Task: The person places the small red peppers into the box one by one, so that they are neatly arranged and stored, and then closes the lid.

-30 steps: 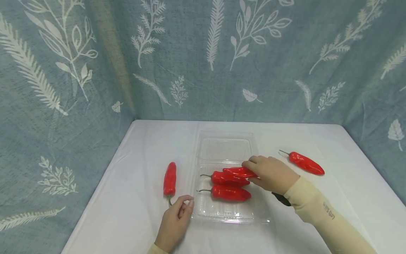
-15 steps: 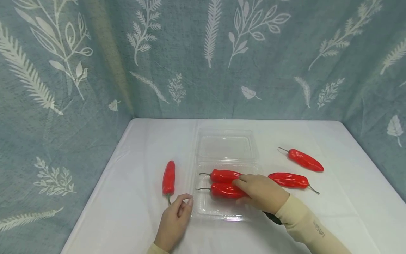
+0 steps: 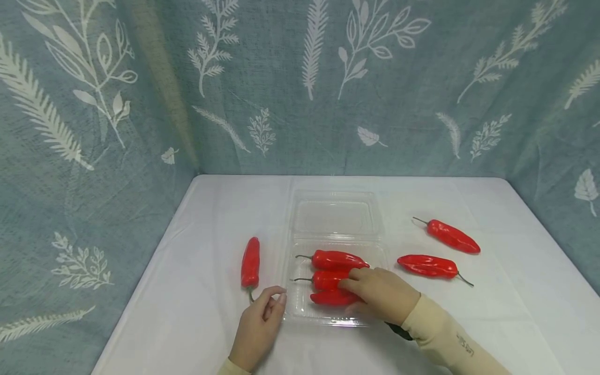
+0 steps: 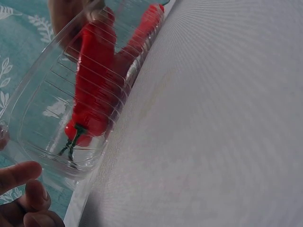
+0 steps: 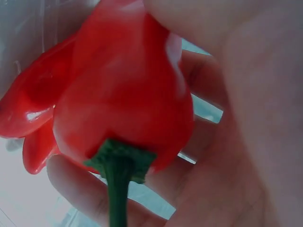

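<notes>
A clear plastic clamshell box (image 3: 300, 307) lies open, lid (image 3: 335, 214) folded back. In its base, two red peppers (image 3: 335, 259) lie side by side, stems to the left. My right hand (image 3: 382, 291) grips a third red pepper (image 3: 334, 298) at the front of the base, its tip pointing left. In the right wrist view, the green stem (image 5: 120, 175) of this held pepper faces the palm. My left hand (image 3: 258, 323) rests at the box's left edge, fingers loosely bent. Peppers (image 4: 94, 71) show through the box wall in the left wrist view.
One red pepper (image 3: 250, 262) lies left of the box, its stem near the left hand. Two more, a nearer pepper (image 3: 427, 265) and a farther pepper (image 3: 452, 236), lie to the right. A patterned blue-green curtain (image 3: 281, 104) surrounds the white table (image 3: 220, 208).
The right hand has brought its pepper from over the back of the base down to the front, beside the other two. The left hand stays at the box edge.
</notes>
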`<state>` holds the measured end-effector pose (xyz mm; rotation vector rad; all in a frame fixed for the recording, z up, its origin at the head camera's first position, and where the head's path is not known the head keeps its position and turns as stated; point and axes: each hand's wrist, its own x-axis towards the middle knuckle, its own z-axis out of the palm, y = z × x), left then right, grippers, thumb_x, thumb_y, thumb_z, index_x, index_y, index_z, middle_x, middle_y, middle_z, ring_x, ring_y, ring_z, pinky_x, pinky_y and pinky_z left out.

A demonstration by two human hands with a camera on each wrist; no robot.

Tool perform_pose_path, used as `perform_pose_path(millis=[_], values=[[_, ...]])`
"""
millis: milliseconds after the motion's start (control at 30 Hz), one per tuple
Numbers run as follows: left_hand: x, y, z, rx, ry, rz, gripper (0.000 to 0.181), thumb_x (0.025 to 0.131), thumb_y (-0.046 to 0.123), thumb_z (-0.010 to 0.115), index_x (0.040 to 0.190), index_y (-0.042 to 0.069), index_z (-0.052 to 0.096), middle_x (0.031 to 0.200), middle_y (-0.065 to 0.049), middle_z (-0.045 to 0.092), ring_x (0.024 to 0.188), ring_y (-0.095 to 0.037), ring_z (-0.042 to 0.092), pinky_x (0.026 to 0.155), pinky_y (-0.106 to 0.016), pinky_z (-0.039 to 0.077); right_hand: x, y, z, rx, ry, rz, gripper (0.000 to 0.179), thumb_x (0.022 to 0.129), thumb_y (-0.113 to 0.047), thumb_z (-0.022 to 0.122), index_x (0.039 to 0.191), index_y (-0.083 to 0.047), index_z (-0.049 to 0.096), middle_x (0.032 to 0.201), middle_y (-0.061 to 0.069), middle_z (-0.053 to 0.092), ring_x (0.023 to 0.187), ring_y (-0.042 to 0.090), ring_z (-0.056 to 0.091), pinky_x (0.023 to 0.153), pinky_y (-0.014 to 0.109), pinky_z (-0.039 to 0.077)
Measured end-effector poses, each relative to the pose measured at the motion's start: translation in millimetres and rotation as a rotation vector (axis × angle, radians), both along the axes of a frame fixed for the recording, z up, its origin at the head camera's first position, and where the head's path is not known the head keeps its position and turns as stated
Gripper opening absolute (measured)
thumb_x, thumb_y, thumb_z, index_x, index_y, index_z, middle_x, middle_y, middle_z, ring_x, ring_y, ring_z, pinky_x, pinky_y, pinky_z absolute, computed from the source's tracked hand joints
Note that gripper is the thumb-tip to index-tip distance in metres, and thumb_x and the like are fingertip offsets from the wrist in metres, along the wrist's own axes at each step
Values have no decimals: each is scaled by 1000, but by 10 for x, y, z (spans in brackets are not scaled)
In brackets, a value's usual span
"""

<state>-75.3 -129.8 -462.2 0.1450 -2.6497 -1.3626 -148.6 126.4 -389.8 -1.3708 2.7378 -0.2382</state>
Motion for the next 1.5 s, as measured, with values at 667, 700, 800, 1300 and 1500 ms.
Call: perform_pose_path(millis=[667,700,800,1300,1500], values=[[-8,-16,-30,0,25,-14,15,94,28,61,103,18,65,61,11,41,52,-1,37,50,-20,33,22,-76,82,134,-49,61,39,81,-30,74,115,-13,63,93,-2,58,81,10,54,74,26,51],[-7,-16,-27,0,20,-13,15,94,29,61,104,18,65,61,11,41,52,-1,37,50,-20,33,21,-78,92,143,-51,67,40,81,-29,74,115,-12,63,95,-2,59,83,11,55,75,26,51],[-6,-18,-22,-4,15,-11,16,94,29,60,103,18,65,61,11,41,53,-1,37,51,-20,33,9,-90,121,159,-61,80,42,77,-27,78,113,-12,63,97,-1,60,86,12,58,77,27,53],[15,-9,-4,22,49,-31,14,95,28,59,87,17,62,60,13,41,54,1,38,53,-19,33,-35,-127,103,196,-105,59,40,72,-23,84,109,-19,70,99,-2,68,90,15,63,80,30,53],[19,-3,-27,13,67,-28,11,95,23,59,90,15,64,61,13,42,55,1,38,54,-19,34,-43,-114,76,215,-59,72,40,74,-24,83,111,-19,69,100,-2,70,90,16,65,81,31,53]])
